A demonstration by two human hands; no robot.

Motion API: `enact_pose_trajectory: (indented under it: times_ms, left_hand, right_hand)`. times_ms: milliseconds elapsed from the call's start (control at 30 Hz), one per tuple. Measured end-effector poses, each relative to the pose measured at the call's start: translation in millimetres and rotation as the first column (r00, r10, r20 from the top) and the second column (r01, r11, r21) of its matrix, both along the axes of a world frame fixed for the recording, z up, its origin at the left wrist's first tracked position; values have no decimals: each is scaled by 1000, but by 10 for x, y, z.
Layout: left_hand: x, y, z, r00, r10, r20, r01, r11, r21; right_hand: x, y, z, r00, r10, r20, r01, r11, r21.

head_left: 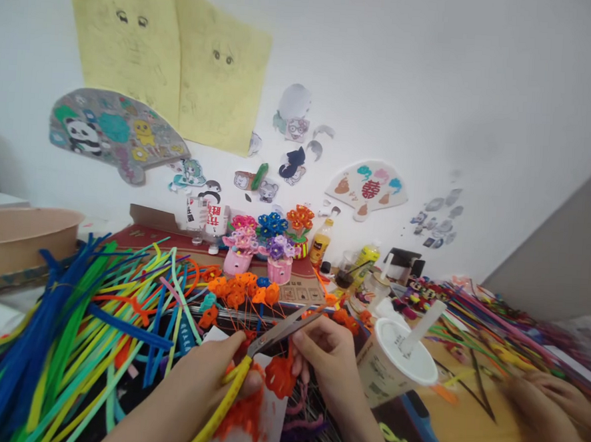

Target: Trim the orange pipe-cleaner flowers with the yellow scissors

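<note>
My left hand is closed around the yellow handle end of a pair of scissors, whose grey blades point up and to the right. My right hand sits just right of the blades. Its fingers pinch a fuzzy orange pipe-cleaner piece that hangs beneath the blades. Orange trimmings lie on a white sheet under both hands. Behind the hands, a cluster of small orange pipe-cleaner flowers on thin stems stands on the table.
A big heap of blue, green and yellow pipe cleaners fills the left. A lidded drink cup with a straw stands right of my right hand. Another person's hands rest at the right. Flower pots and bottles line the wall.
</note>
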State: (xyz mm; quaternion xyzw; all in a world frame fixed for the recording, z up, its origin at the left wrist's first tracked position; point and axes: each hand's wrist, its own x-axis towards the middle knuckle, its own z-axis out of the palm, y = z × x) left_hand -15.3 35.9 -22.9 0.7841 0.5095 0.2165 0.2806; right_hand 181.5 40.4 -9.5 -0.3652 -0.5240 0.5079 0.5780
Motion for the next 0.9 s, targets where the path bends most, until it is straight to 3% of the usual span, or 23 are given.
enact_pose_trajectory:
  times_ms: [400,633,900]
  left_hand:
    - [14,16,28,999,-36,-27,36,999,-18]
    - [22,21,3,1000,2,-6,-2,1000,-13]
    - [23,-56,83,997,54,55,-55,998,25]
  right_hand:
    - [7,-4,27,999,47,8,-46,998,-32]
    - [5,12,39,1000,5,12,-5,1000,-30]
    - [4,4,44,1000,-8,14,9,1000,-22]
